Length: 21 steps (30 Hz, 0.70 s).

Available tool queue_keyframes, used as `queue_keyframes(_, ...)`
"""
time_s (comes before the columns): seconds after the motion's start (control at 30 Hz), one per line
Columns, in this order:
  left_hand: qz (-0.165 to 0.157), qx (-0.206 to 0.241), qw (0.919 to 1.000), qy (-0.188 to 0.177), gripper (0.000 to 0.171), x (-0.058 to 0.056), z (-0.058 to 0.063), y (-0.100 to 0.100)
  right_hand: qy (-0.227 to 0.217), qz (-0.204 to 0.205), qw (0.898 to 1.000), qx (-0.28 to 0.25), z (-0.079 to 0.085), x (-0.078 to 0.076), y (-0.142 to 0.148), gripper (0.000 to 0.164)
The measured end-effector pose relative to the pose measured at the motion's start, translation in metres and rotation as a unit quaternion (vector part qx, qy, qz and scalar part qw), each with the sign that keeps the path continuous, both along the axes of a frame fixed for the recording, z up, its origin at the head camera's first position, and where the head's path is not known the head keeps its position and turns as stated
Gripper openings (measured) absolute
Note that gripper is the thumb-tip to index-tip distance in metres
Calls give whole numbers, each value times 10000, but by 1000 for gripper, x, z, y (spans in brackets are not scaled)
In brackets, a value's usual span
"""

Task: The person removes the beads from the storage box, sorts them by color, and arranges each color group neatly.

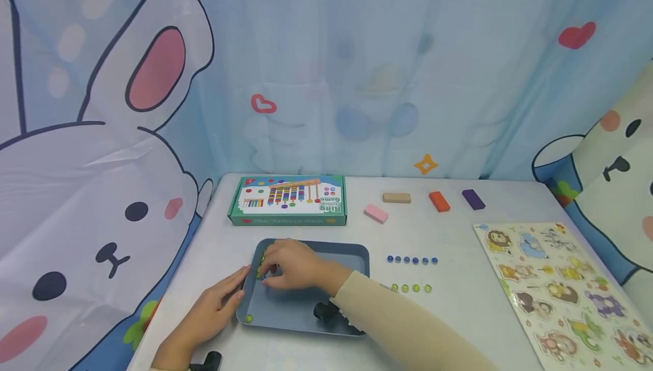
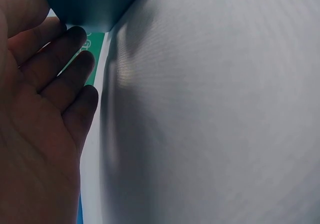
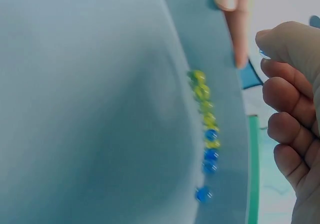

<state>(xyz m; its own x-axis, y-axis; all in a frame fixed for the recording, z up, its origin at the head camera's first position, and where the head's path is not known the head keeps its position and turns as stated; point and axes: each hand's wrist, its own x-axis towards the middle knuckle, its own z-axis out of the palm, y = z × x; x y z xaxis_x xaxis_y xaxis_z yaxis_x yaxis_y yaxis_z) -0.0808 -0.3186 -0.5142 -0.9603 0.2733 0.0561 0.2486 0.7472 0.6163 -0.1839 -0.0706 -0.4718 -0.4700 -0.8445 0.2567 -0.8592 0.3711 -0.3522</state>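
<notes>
My right hand (image 1: 296, 266) is over the left end of a grey-blue tray (image 1: 306, 325). In the right wrist view, its thumb and index finger pinch a small blue marble (image 3: 264, 54), mostly hidden by the fingertips. Below that hand, yellow-green marbles (image 3: 202, 91) and blue marbles (image 3: 210, 155) line the tray's left wall. One yellow-green marble (image 1: 249, 318) lies alone in the near left corner. Outside the tray, my left hand (image 1: 216, 308) rests along its left rim with fingers extended, and the left wrist view shows its palm beside the tray's outer wall (image 2: 95, 6).
Right of the tray, blue marbles (image 1: 415, 260) form a row, with green marbles (image 1: 416, 288) in a row nearer me. A game box (image 1: 288, 201) stands behind the tray. Pink (image 1: 376, 213), beige (image 1: 397, 197), orange (image 1: 439, 201) and purple blocks (image 1: 474, 199) lie near an animal puzzle board (image 1: 566, 297).
</notes>
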Motion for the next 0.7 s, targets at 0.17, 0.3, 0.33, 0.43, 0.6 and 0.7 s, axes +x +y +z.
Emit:
queue_keyframes(0.17,21,15,10000,-7,52,0,0,0,-188,-256,9994,-163,13,-2,18,14)
queue_keyframes(0.3,87,-1,9999,-93,53,-1,0,1,-302,-471,9980,-291,22,-4,36,15)
queue_keyframes(0.33,98,-13,9999,-103,53,-1,0,1,-319,-505,9976,-357,23,-5,41,15)
queue_keyframes(0.43,106,-23,9998,-137,53,-1,-1,1,-314,-622,9960,-561,27,-8,54,15)
queue_keyframes(0.6,56,-21,10000,-79,53,-1,-2,0,-268,-860,9932,-732,30,-11,72,16)
queue_keyframes(0.7,57,-20,9999,-88,53,-1,-3,-1,-228,-993,9917,-780,33,-11,82,14)
